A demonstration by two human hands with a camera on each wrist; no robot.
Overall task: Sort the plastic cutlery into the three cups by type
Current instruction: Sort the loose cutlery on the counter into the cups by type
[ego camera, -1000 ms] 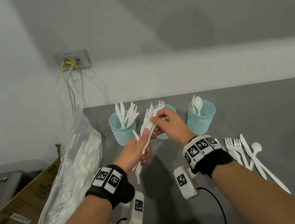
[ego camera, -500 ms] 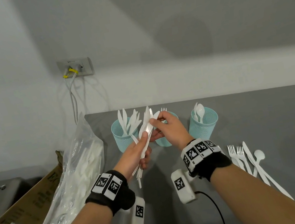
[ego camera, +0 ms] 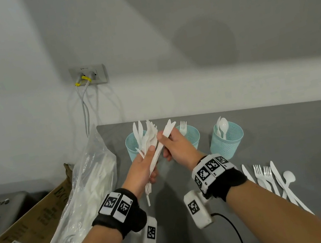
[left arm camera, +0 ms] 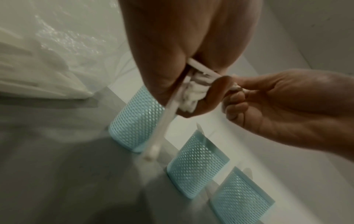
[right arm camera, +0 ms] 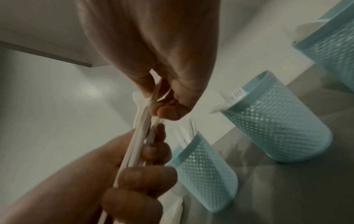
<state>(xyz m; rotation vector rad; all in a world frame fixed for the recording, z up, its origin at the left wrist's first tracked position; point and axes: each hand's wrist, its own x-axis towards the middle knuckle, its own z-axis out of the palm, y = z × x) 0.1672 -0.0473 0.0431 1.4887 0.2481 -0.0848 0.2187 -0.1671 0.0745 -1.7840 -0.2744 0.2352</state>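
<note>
Above the grey table (ego camera: 287, 141), in front of the three blue mesh cups, we see both forearms reaching forward with the hands raised and meeting close together. Our view from the head camera shows the left hand (ego camera: 142, 167) tilted thumb-up, fingers curled round a bundle of white cutlery (ego camera: 148, 144) whose handles stick out below the palm. The right hand (ego camera: 178, 147) sits just beside it, knuckles toward us, thumb and fingers pinching a white knife (ego camera: 167, 129) whose blade points up and away. That knife's lower end still lies against the bundle. Behind the hands, the left cup (ego camera: 132, 145) holds knives, the middle cup (ego camera: 192, 135) a fork, and the right cup (ego camera: 226, 141) spoons. More loose cutlery (ego camera: 273, 180) lies on the table near the right forearm.
</note>
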